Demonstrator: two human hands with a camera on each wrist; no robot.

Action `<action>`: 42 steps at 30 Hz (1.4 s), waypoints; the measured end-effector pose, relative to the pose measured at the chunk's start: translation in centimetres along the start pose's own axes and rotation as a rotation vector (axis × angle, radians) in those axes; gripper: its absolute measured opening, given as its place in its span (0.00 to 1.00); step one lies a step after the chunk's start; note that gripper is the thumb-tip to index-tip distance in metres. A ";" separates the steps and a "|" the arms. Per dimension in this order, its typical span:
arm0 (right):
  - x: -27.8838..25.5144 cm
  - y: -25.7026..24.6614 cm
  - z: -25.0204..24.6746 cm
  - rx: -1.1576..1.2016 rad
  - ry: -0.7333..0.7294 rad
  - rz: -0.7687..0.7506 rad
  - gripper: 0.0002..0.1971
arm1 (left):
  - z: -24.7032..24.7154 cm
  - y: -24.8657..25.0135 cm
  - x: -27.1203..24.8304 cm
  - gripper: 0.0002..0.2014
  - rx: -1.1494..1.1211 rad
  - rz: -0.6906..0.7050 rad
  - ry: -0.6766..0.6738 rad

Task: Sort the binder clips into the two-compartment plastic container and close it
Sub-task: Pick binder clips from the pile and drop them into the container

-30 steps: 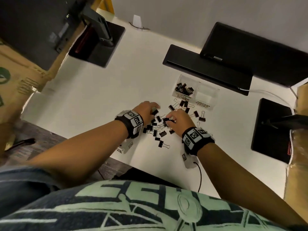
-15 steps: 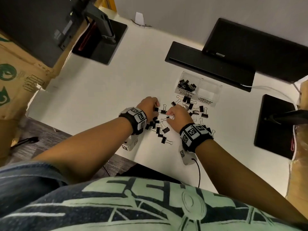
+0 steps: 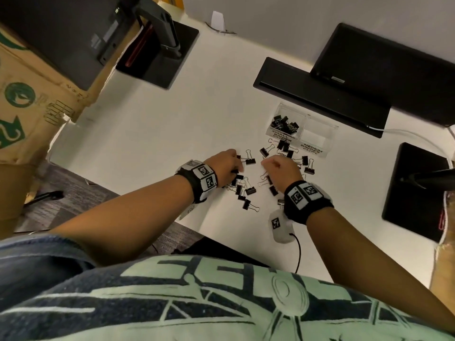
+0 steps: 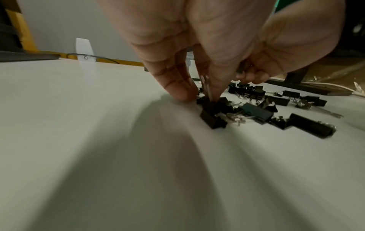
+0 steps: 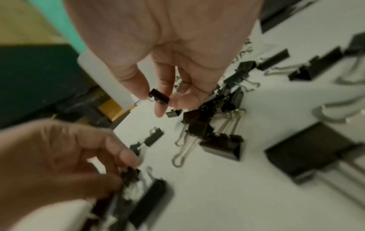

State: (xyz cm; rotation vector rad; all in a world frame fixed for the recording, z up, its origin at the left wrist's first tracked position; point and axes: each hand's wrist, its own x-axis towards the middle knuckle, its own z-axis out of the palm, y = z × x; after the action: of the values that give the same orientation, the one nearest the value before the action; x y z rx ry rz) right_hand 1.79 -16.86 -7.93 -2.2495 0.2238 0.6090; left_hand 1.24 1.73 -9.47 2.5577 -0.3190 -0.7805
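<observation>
While both hands work at the scattered binder clips (image 3: 247, 190) on the white desk (image 3: 152, 134), the right hand (image 5: 164, 51) pinches one small clip (image 5: 159, 96) between thumb and fingertips, raised off the surface. The left hand (image 4: 207, 46) pinches the wire handles of a clip in the pile (image 4: 212, 116). The clear two-compartment container (image 3: 317, 137) lies open beyond the pile; its left compartment holds small clips (image 3: 284, 124).

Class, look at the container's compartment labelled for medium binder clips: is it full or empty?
Empty: the medium compartment shows only clear plastic, while the small compartment holds black clips.
</observation>
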 end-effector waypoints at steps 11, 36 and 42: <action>-0.3 -0.5 1.1 0.330 -0.183 0.103 0.04 | 0.6 -0.1 0.1 0.09 -0.102 0.015 0.097; 0.9 -1.8 -2.0 -0.160 -0.014 -0.121 0.04 | 0.8 0.0 0.4 0.10 0.061 -0.056 0.177; 4.6 -3.0 -7.6 -0.137 0.314 -0.054 0.09 | 0.5 -0.1 0.3 0.12 0.019 -0.021 0.214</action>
State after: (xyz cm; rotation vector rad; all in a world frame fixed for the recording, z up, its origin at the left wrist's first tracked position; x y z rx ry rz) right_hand 9.51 -20.24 -3.82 -2.4697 0.2835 0.2456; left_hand 1.23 1.51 -10.07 2.6368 -0.2322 -0.5063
